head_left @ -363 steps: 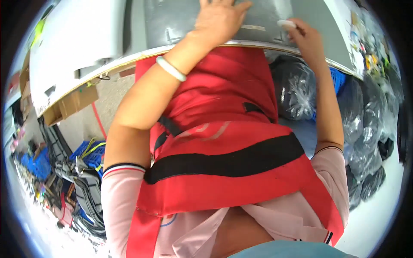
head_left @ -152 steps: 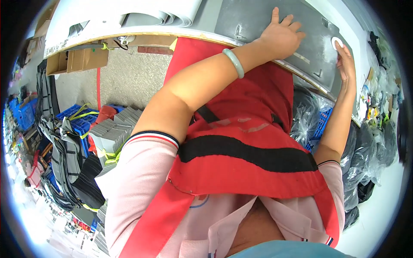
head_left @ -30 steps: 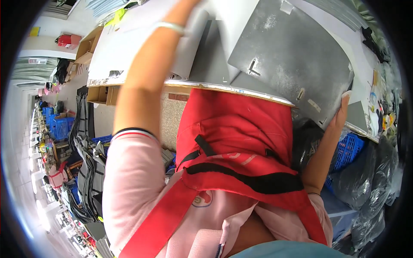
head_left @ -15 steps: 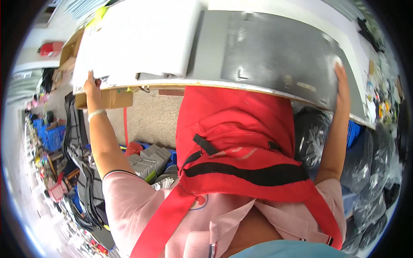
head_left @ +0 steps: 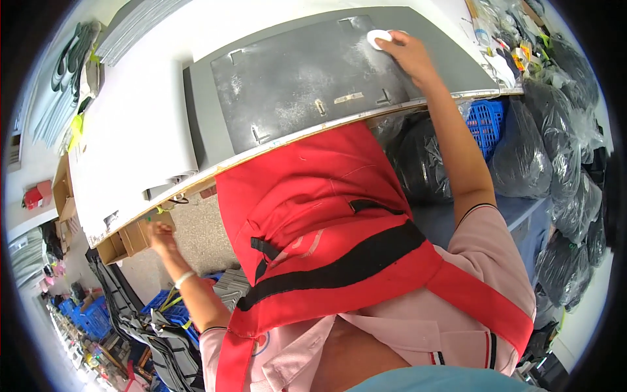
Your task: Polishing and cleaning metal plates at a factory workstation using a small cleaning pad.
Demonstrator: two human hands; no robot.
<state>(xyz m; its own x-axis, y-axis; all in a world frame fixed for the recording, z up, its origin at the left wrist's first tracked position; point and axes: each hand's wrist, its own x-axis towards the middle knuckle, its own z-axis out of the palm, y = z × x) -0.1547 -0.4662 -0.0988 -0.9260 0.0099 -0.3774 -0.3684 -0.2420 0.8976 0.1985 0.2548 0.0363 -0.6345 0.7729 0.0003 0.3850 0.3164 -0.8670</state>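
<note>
The right hand (head_left: 410,53) is extended forward and across the table, arm nearly straight, fingers curled over a small white round pad (head_left: 379,38) that it presses against the far right corner of a dark grey sheet (head_left: 307,81). The grip appears closed on the pad, though the fingertips are partly hidden behind it. The grey sheet lies flat on the white table (head_left: 137,150), its long axis running left to right across the person's front, its near edge just beyond the red apron (head_left: 313,215). Pale dusty streaks and several small cut marks show on its surface. The bulk of the sheet therefore lies to the left of the right hand and toward the body. The left hand (head_left: 159,236) is low, below the table's near edge and well apart from the right hand; it sits just beside an open cardboard box (head_left: 127,240) under the table. Whether its fingers hold anything cannot be told, as the hand is small and blurred. The left forearm rises from the lower edge with a pale band at the wrist. The right hand is plainly the nearer to the sheet; the left hand is not touching it. Beyond the right arm, black plastic bags (head_left: 424,157) and a blue crate (head_left: 486,121) stand beneath the table's right end.
</note>
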